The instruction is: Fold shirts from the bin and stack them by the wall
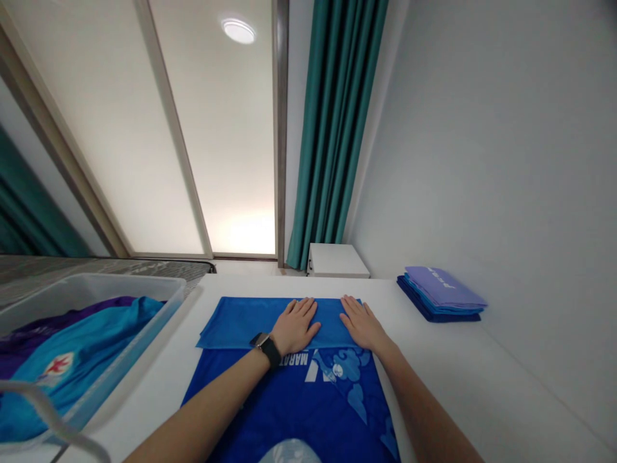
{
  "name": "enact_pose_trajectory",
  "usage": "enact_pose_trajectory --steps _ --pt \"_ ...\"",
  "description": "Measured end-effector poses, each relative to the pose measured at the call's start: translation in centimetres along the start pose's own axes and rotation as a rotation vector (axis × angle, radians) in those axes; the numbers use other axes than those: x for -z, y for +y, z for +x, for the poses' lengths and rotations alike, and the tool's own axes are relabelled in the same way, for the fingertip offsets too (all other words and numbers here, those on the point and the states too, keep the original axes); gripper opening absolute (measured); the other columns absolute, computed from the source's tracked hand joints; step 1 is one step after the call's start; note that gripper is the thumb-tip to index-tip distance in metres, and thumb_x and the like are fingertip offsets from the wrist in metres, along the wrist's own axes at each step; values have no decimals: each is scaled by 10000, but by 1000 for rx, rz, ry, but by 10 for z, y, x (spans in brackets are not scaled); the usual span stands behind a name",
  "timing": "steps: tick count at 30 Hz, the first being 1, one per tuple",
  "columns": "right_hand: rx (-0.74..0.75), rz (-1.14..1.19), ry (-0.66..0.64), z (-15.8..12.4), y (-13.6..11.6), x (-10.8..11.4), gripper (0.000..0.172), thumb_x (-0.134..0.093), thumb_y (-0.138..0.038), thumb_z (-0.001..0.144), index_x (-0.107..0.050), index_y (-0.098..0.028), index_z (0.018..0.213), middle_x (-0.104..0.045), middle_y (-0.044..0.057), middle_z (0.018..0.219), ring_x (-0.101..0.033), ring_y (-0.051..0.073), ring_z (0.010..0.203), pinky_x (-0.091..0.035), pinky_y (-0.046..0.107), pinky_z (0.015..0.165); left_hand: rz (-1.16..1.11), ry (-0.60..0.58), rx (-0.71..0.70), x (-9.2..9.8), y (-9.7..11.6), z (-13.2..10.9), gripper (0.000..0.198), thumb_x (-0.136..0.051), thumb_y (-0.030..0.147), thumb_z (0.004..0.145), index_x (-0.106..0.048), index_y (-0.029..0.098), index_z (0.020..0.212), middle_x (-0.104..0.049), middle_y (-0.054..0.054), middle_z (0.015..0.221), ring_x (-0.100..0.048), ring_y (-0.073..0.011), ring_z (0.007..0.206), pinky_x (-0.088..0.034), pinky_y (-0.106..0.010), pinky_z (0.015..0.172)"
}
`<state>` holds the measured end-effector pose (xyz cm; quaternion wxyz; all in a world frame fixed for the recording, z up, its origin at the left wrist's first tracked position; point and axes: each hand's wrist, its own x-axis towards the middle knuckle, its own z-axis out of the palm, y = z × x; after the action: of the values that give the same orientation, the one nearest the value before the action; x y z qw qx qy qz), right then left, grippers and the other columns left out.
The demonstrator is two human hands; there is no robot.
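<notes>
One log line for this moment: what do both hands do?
left hand: open, flat on blue shirt, folded part | right hand: open, flat beside it | bin: left, holds clothes | folded stack: right

**One shirt, two hands, one pile of three**

Two hands are in view: one left hand (pixel 294 328) and one right hand (pixel 361 325). There is one watch (pixel 265 347), one blue shirt (pixel 289 399) and one white table (pixel 457 386). One pile of folded clothes (pixel 441 292) shows three layers: purple, blue and dark blue. One plastic bin (pixel 120 283) holds two garments, a light blue one (pixel 81 347) and a purple one (pixel 29 334). There is one small white cabinet (pixel 337 260). The green curtains number two, a middle curtain (pixel 337 128) and a left curtain (pixel 24 225). One round lamp (pixel 238 30) is lit.
</notes>
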<state>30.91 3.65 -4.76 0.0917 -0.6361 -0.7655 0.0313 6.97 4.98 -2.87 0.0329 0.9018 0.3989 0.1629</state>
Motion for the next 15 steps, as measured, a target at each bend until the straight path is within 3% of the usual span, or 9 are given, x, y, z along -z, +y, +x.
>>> enact_pose_trajectory --steps 4,9,15 --pt "-28 -19 -43 0 -2 4 588 -219 -431 985 -296 -162 1502 -263 79 1563 -214 208 1447 -147 463 1174 32 5 107 12 -36 -22 523 -363 443 974 -428 190 1427 -409 -113 1499 -349 -257 1396 -237 -465 1147" --pt "-82 -70 -95 -1 -2 6 645 -168 -470 981 -256 -112 1510 -229 82 1574 -178 202 1456 -143 450 1177 166 -92 307 35 -78 -52 558 -305 457 982 -383 180 1461 -353 -85 1529 -299 -236 1424 -205 -451 1164" --pt "-150 -121 -87 -1 3 0 659 -168 -475 971 -259 -105 1509 -213 77 1577 -173 214 1457 -159 459 1171 242 -86 443 50 -112 -79 550 -294 458 980 -408 184 1443 -381 -94 1515 -303 -234 1422 -196 -453 1163"
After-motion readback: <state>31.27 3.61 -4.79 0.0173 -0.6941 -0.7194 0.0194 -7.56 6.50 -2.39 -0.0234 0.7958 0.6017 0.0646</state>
